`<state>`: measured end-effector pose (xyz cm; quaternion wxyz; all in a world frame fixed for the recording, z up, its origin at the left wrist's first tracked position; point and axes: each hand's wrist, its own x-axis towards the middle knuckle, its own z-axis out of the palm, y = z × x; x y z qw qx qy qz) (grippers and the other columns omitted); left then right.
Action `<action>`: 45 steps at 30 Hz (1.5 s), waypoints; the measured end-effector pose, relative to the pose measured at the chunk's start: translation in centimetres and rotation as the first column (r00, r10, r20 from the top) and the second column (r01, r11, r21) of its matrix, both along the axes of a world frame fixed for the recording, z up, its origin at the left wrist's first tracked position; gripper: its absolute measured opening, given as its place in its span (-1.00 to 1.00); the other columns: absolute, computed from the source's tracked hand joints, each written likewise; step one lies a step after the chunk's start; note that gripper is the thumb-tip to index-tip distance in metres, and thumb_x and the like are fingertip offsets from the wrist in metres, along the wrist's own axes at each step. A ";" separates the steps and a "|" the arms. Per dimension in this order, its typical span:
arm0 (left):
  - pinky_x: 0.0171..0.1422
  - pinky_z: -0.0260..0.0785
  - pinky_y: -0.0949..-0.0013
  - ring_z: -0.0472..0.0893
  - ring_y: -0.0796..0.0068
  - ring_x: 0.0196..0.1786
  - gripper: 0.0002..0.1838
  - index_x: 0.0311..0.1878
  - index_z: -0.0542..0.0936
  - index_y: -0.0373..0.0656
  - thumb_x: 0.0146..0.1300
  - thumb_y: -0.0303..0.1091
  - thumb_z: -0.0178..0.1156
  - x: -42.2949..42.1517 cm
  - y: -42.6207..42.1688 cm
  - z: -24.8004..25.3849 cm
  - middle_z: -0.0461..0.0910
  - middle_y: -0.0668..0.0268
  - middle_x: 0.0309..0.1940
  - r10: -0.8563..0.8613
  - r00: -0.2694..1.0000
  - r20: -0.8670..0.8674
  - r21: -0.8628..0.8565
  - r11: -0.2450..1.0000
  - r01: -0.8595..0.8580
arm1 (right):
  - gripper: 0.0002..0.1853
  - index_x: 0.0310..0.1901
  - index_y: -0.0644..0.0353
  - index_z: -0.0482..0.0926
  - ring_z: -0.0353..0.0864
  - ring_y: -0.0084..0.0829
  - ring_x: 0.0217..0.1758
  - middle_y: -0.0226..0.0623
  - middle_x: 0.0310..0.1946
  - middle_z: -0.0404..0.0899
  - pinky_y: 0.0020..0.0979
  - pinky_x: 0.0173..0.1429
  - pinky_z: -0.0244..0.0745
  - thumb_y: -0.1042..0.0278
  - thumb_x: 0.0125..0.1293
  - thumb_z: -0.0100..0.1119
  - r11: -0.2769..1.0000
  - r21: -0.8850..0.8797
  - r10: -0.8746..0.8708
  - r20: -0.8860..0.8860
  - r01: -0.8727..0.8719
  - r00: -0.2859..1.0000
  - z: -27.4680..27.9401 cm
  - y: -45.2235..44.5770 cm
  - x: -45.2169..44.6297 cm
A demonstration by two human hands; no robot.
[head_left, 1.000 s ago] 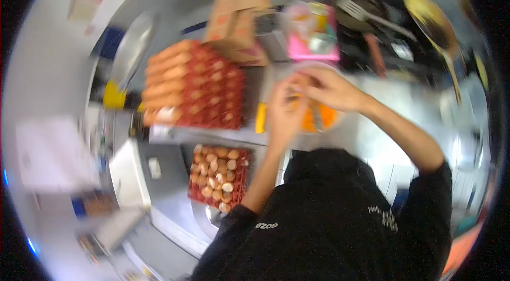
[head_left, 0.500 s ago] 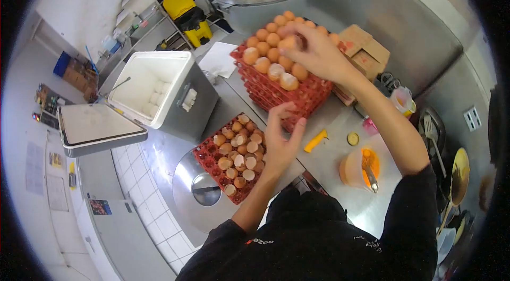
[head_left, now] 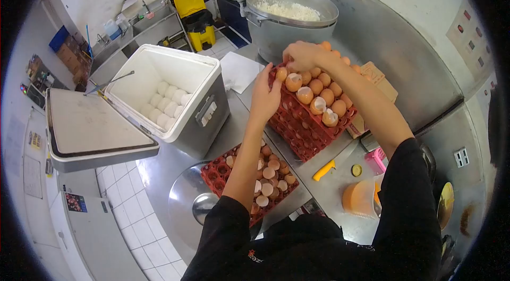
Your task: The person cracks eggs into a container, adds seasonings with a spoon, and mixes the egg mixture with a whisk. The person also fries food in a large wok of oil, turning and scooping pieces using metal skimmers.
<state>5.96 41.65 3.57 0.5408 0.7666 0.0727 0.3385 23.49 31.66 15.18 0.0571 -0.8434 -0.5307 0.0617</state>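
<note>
A stack of red egg trays (head_left: 303, 132) stands on the steel counter, with brown eggs (head_left: 316, 87) on top. Along the near edge of the top layer sit several broken, open shells (head_left: 318, 105). My left hand (head_left: 264, 97) grips the stack's left corner, thumb and fingers either side of it, beside one egg (head_left: 281, 74). Just beyond, my right hand (head_left: 304, 56) reaches over the far left corner with curled fingers; their tips and anything in them are hidden. Below my left forearm, another red tray (head_left: 216, 173) holds many empty eggshells (head_left: 269, 173).
An open cooler (head_left: 215, 116) with round white pieces stands left, its lid (head_left: 98, 127) swung out. Behind the stack is a large pot (head_left: 289, 34) of white grainy food. A jug (head_left: 358, 198) of orange liquid, a yellow-handled knife (head_left: 324, 170) and a cardboard box (head_left: 383, 83) are at right.
My right hand has moved left and away from an egg at the stack's middle to its far corner. My left hand has risen from the stack's front to its left corner. The view has shifted.
</note>
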 end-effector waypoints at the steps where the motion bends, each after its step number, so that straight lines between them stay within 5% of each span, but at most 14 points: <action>1: 0.58 0.36 0.07 0.53 -0.08 0.48 -0.44 0.55 0.44 -0.32 0.56 -0.33 0.17 0.3 0.1 -0.1 0.56 -0.10 0.41 -0.031 0.999 -0.017 -0.048 0.998 0.030 | -0.62 0.05 0.16 0.81 0.82 -0.04 0.07 -0.06 -0.02 0.84 -0.07 0.16 0.70 0.15 0.27 0.41 0.986 -0.167 0.004 0.007 -0.003 1.000 0.7 -0.2 0.0; 8: 0.61 0.32 0.03 0.51 -0.10 0.48 -0.49 0.48 0.50 -0.28 0.51 -0.39 0.16 0.5 0.0 0.0 0.55 -0.09 0.41 0.003 0.999 -0.046 0.105 0.994 0.002 | -0.61 -0.10 0.26 0.84 0.86 -0.07 -0.12 -0.06 -0.23 0.86 -0.14 -0.03 0.77 0.19 0.08 0.57 0.890 -0.442 -0.084 0.078 0.110 0.993 2.2 2.8 -1.5; 15: 0.59 0.32 0.02 0.52 -0.13 0.44 -0.49 0.49 0.49 -0.29 0.53 -0.39 0.15 0.9 -0.1 -0.8 0.56 -0.11 0.38 0.012 1.000 0.009 0.164 0.986 -0.013 | -0.62 -0.21 0.36 0.83 0.85 -0.11 -0.17 -0.02 -0.34 0.83 -0.20 -0.07 0.77 0.23 0.02 0.62 0.944 -0.296 -0.100 0.157 0.143 0.983 4.0 0.9 -2.8; 18: 0.58 0.32 0.03 0.52 -0.12 0.43 -0.50 0.50 0.48 -0.31 0.57 -0.36 0.15 1.3 -0.2 -0.9 0.56 -0.10 0.38 0.004 1.000 0.031 0.128 0.992 -0.007 | -0.58 -0.07 0.35 0.79 0.85 -0.18 -0.16 -0.07 -0.14 0.83 -0.22 -0.05 0.79 0.21 0.11 0.56 0.978 -0.171 -0.107 0.092 0.122 0.990 5.3 -2.1 -1.2; 21: 0.55 0.34 0.04 0.54 -0.10 0.40 -0.51 0.48 0.48 -0.34 0.60 -0.34 0.16 -0.5 -1.8 1.4 0.57 -0.09 0.35 0.171 0.978 0.119 0.219 0.956 -0.194 | -0.53 0.24 0.25 0.64 0.75 -0.28 0.09 -0.13 0.24 0.61 -0.23 0.04 0.77 0.19 0.38 0.29 0.838 0.429 0.111 -0.739 0.337 0.665 4.7 -9.4 -0.3; 24: 0.51 0.36 0.08 0.56 -0.02 0.34 -0.58 0.39 0.53 -0.34 0.55 -0.41 0.21 -4.3 -5.5 5.3 0.58 -0.05 0.28 0.150 0.963 0.225 0.160 0.969 -0.189 | -0.52 0.35 0.27 0.56 0.63 -0.39 0.12 -0.11 0.28 0.54 -0.32 0.19 0.68 0.19 0.53 0.05 0.656 0.598 0.436 -0.798 0.460 0.416 3.9 -19.4 -4.0; 27: 0.47 0.38 0.10 0.58 0.05 0.29 -0.64 0.30 0.59 -0.31 0.49 -0.47 0.26 -8.5 -12.6 5.4 0.61 0.00 0.23 -0.012 0.960 0.279 0.195 0.980 -0.045 | -0.47 0.41 0.29 0.49 0.58 -0.45 -0.04 -0.16 0.19 0.58 -0.38 0.12 0.63 0.19 0.53 -0.01 0.445 0.415 0.517 -0.842 0.794 0.151 0.5 -30.8 -9.8; 31: 0.36 0.47 0.16 0.66 0.09 0.17 -0.72 0.16 0.66 -0.27 0.42 -0.52 0.31 -11.0 -24.4 2.9 0.69 0.07 0.08 -0.523 0.845 0.107 0.147 0.849 0.507 | -0.46 0.45 0.30 0.45 0.54 -0.49 -0.11 -0.20 0.09 0.61 -0.43 -0.03 0.55 0.22 0.53 -0.02 0.190 0.224 0.383 -0.913 0.956 0.138 -4.7 -46.0 -17.5; 33: 0.34 0.50 0.16 0.68 0.06 0.16 -0.71 0.18 0.66 -0.28 0.42 -0.51 0.31 -10.6 -30.4 0.8 0.70 0.05 0.08 -0.657 0.752 0.055 0.110 0.752 0.649 | -0.55 0.41 0.26 0.49 0.56 -0.55 -0.05 -0.23 0.05 0.60 -0.41 0.03 0.52 0.30 0.60 -0.01 0.250 0.239 -0.052 -0.964 0.938 0.259 -7.9 -52.7 -20.9; 35: 0.35 0.51 0.11 0.69 0.02 0.18 -0.70 0.19 0.65 -0.28 0.43 -0.49 0.32 -10.5 -35.3 -0.2 0.72 0.04 0.09 -0.801 0.598 -0.015 0.088 0.595 0.799 | -0.63 0.38 0.16 0.52 0.57 -0.53 0.00 -0.28 0.05 0.58 -0.40 0.12 0.54 0.38 0.63 0.04 0.393 0.209 -0.662 -0.611 0.895 0.434 -6.5 -54.7 -25.7; 38: 0.20 0.60 0.09 0.76 0.04 0.06 -0.67 0.23 0.64 -0.23 0.44 -0.48 0.32 -10.3 -40.1 -0.8 0.73 0.05 0.09 -0.817 0.558 -0.146 0.156 0.539 0.828 | -0.64 0.32 0.21 0.53 0.61 -0.36 0.09 -0.21 0.07 0.58 -0.30 0.18 0.57 0.43 0.55 0.14 0.286 0.522 -0.647 -0.514 0.804 0.563 -7.6 -57.1 -29.3; 40: 0.14 0.62 0.11 0.78 0.06 0.01 -0.66 0.25 0.64 -0.20 0.44 -0.47 0.31 -10.4 -42.1 -1.3 0.74 0.07 0.09 -0.813 0.537 -0.225 0.159 0.513 0.843 | -0.60 0.28 0.24 0.54 0.62 -0.14 0.16 -0.08 0.09 0.57 -0.21 0.24 0.58 0.49 0.44 0.25 0.479 0.693 -0.730 -0.027 0.540 0.683 -9.3 -57.8 -31.0; 41: 0.08 0.64 0.13 0.78 0.09 -0.03 -0.64 0.27 0.63 -0.18 0.45 -0.46 0.31 -10.3 -42.7 -1.4 0.74 0.09 0.08 -0.794 0.541 -0.276 0.180 0.510 0.841 | -0.54 0.25 0.25 0.54 0.60 0.05 0.17 0.02 0.12 0.55 -0.12 0.24 0.60 0.54 0.31 0.30 0.445 0.614 -0.707 -0.207 0.653 0.676 -10.7 -57.4 -32.1; 45: -0.02 0.64 0.19 0.79 0.16 -0.06 -0.63 0.31 0.62 -0.13 0.47 -0.43 0.30 -10.1 -44.2 -2.8 0.75 0.13 0.05 -0.767 0.550 -0.330 0.230 0.500 0.835 | -0.61 0.13 0.24 0.53 0.64 0.07 0.14 -0.02 0.10 0.55 -0.05 0.16 0.64 0.49 0.26 0.31 0.552 0.488 -0.676 -0.214 0.677 0.705 -14.3 -58.1 -33.3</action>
